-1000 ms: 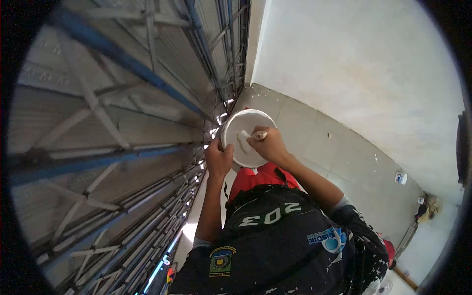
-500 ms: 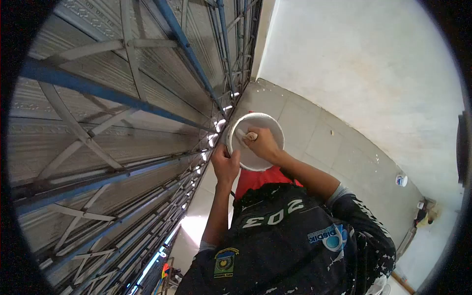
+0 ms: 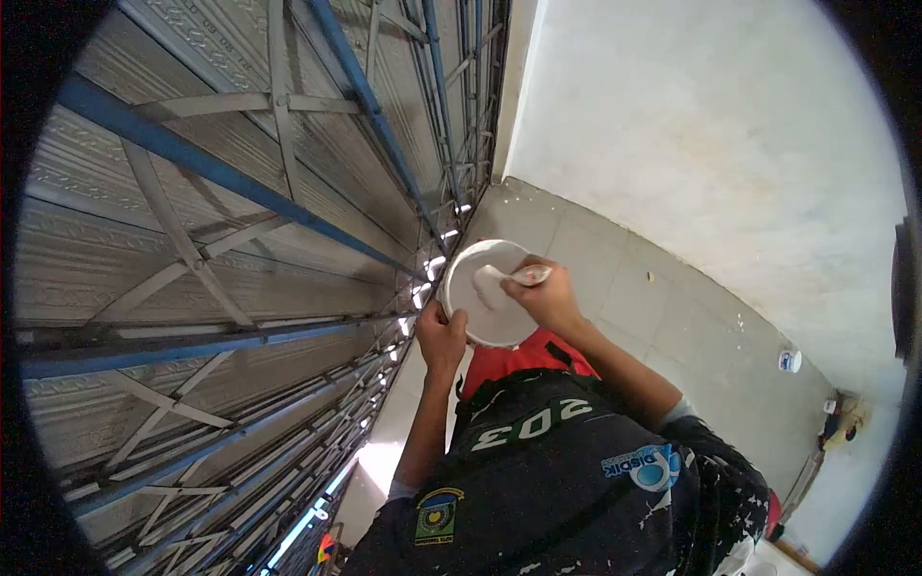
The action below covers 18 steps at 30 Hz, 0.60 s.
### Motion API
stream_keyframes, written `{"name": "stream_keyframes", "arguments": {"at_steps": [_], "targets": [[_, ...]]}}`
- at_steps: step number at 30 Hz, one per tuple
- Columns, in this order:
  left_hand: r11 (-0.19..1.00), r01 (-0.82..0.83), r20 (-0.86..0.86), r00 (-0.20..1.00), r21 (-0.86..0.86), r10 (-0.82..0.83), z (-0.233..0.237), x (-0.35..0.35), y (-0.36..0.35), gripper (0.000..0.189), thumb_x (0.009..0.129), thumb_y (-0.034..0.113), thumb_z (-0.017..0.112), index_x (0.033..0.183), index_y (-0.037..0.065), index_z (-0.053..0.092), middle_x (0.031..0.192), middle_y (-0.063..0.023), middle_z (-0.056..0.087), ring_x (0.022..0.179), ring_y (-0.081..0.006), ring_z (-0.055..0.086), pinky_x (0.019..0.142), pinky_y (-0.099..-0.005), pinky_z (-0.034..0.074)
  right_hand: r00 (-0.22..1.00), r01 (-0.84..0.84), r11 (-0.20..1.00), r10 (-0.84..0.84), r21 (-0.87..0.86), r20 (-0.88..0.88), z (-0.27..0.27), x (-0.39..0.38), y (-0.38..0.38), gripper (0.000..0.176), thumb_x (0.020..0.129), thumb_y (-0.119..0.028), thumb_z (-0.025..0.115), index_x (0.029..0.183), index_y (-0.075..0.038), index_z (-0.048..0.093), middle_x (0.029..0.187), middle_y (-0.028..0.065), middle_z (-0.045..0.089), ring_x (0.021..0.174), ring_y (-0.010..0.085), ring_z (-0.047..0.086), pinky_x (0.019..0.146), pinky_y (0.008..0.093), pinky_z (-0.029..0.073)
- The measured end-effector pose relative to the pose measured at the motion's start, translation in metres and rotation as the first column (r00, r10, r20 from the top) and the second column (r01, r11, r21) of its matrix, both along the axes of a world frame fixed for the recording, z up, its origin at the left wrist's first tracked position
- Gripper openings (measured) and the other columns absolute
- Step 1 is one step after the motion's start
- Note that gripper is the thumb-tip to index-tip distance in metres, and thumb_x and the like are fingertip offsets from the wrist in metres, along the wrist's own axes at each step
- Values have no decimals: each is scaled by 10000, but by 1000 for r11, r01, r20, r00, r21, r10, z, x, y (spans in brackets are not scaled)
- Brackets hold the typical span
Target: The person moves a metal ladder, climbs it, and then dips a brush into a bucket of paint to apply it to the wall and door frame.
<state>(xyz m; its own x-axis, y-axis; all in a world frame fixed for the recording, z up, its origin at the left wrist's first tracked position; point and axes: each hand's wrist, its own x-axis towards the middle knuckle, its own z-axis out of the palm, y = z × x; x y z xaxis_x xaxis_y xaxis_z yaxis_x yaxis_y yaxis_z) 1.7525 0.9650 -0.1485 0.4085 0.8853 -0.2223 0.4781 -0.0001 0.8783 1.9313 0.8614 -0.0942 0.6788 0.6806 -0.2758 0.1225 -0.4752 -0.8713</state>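
A white bucket [image 3: 451, 305] of whitish paint [image 3: 471, 315] is held in front of my body. My left hand [image 3: 442, 338] is closed on its near-left rim, with the thumb over the edge. In my right hand [image 3: 549, 296] is a paint-smeared paintbrush [image 3: 531, 276], gripped over the right side of the bucket. Its handle end points up and right, and its other end reaches down toward the paint, where the bristles are hard to make out.
A folding metal gate [image 3: 192, 259] with blue bars runs along the left, close to the bucket. A patchy white wall [image 3: 711, 144] rises at the right. On the tiled floor [image 3: 663, 317] stands a small white container [image 3: 789, 361].
My right hand has moved right and slightly down, tilting the brush so more of its handle shows. The bucket and my left hand sit a little lower in view.
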Motion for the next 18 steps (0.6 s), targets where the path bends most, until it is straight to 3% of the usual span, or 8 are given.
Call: {"name": "stream_keyframes", "arguments": {"at_steps": [3, 5, 7, 11, 14, 16, 18], "targets": [[1000, -12, 5, 1000, -6, 12, 0, 1, 2, 244, 710, 176, 665, 668, -23, 531, 586, -65, 509, 531, -171, 455, 518, -361, 386, 994, 65, 997, -62, 28, -92, 8, 25, -16, 222, 820, -190, 786, 797, -8, 663, 716, 64, 685, 690, 149, 679, 592, 345, 535], [1000, -17, -30, 999, -6, 17, 4, 2, 6, 233, 709, 174, 665, 681, -25, 548, 592, -64, 521, 531, -168, 462, 518, -361, 389, 899, 200, 972, -132, 123, -417, -8, 40, -29, 192, 838, -156, 769, 821, -1, 657, 763, 77, 702, 696, 170, 691, 585, 312, 542], [999, 32, -37, 999, -44, -33, 15, 7, 11, 194, 729, 135, 644, 773, -51, 610, 669, -103, 619, 595, -183, 579, 578, -351, 470, 881, 243, 966, -181, 90, -437, -21, 49, -43, 171, 843, -142, 762, 845, -5, 659, 785, 86, 706, 705, 180, 696, 592, 305, 548], [996, 50, 0, 999, -68, -50, 14, 16, 12, 195, 729, 135, 640, 761, -53, 602, 649, -97, 607, 585, -181, 573, 570, -357, 465, 836, 304, 951, -237, 57, -495, -27, 55, -59, 139, 862, -114, 735, 891, -5, 654, 839, 102, 714, 741, 201, 708, 606, 299, 556], [994, 104, -59, 993, 16, -103, 2, 18, 14, 196, 726, 135, 637, 755, -54, 596, 651, -100, 611, 598, -178, 582, 575, -358, 469, 785, 392, 918, -305, 52, -540, -43, 50, -63, 161, 864, -115, 740, 920, 0, 642, 863, 112, 713, 734, 203, 702, 615, 315, 565], [999, 45, 75, 996, -11, -44, 4, 23, 12, 228, 717, 177, 665, 789, -38, 633, 595, -59, 547, 527, -155, 484, 513, -351, 400, 773, 427, 902, -331, 58, -541, -52, 49, -65, 203, 858, -123, 754, 953, 9, 631, 874, 118, 710, 713, 203, 695, 626, 329, 575], [999, 42, 61, 997, -13, -41, -4, 23, 14, 227, 712, 179, 667, 761, -36, 618, 586, -69, 539, 524, -164, 482, 511, -356, 395, 579, 507, 861, -316, 29, -751, -60, 51, -69, 261, 890, -180, 734, 1030, 0, 608, 938, 121, 703, 830, 219, 695, 724, 375, 573]]}}
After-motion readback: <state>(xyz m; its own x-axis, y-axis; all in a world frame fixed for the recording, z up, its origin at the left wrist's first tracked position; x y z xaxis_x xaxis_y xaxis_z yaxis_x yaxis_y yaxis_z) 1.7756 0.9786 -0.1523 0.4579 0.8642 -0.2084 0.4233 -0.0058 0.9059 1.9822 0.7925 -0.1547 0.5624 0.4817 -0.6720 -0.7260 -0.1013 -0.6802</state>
